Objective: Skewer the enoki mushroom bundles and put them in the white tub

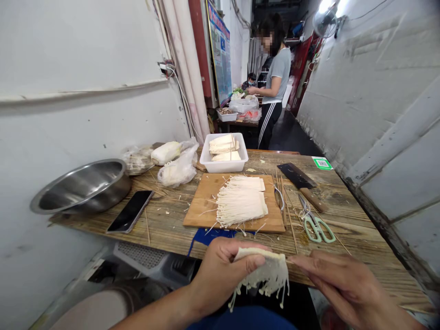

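Observation:
In front of the table edge, my left hand (227,270) pinches a flat bunch of enoki mushrooms (266,272), its thin stems and small caps hanging down. My right hand (343,279) is closed with its fingertips at the bunch's right end, on a thin wooden skewer (288,260) that mostly hides behind the fingers. Beyond my hands, more enoki mushrooms (242,204) lie fanned out on a wooden cutting board (202,206). Behind the board stands a white plastic tub (203,161) with flat enoki bunches and skewers in it.
A cleaver (297,176), green-handled scissors (316,227) and loose skewers (287,206) lie right of the board. On the left are a phone (130,211), a steel basin (82,185) and bagged vegetables (178,167). A person (277,78) stands beyond the table; another sits farther back.

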Demonstrator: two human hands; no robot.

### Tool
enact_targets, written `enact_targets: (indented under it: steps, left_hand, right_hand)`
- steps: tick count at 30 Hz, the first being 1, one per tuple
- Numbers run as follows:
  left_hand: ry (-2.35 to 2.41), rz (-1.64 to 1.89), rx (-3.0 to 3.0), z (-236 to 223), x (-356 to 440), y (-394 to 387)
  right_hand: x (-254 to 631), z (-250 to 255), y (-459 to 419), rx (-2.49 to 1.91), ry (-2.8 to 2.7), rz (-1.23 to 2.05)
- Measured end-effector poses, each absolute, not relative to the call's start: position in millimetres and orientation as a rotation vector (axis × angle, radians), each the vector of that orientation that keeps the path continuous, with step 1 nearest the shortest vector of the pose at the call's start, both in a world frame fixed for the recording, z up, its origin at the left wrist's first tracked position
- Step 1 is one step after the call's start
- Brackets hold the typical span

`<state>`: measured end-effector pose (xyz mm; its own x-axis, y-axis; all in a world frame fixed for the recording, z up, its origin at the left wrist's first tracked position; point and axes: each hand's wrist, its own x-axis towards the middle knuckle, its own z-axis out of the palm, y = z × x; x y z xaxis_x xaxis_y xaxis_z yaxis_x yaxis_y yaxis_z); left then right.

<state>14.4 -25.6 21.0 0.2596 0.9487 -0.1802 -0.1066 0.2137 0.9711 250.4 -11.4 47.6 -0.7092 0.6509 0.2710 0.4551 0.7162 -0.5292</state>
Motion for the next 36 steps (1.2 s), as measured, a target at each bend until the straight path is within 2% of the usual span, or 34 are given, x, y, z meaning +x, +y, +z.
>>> enact_targets:
  steps: [14,18,24,29,36]
  left_hand:
    - [1.059,0.950,1.258,25.3,16.5,-30.3]
    - [1.036,0.935,1.198,24.2,18.4,-30.6]
    - [1.012,0.876,1.156,20.0,18.9,-30.1]
    - [1.008,0.963,1.050,19.2,18.1,-27.8]
    - [1.073,0.932,1.360,27.4,15.3,-29.6]
  right_hand:
    - [248.3,54.0,-14.9,-0.820,-2.539,0.590]
    - [245.0,51.8,-15.8,-0.846,-2.517,0.635]
    - [244.6,46.4,-13.4,-0.784,-2.500,0.502]
    - [245.7,51.9,-10.9,-0.845,-2.475,0.536]
    - [251.9,58.6,-11.6,-0.832,-2.521,0.547]
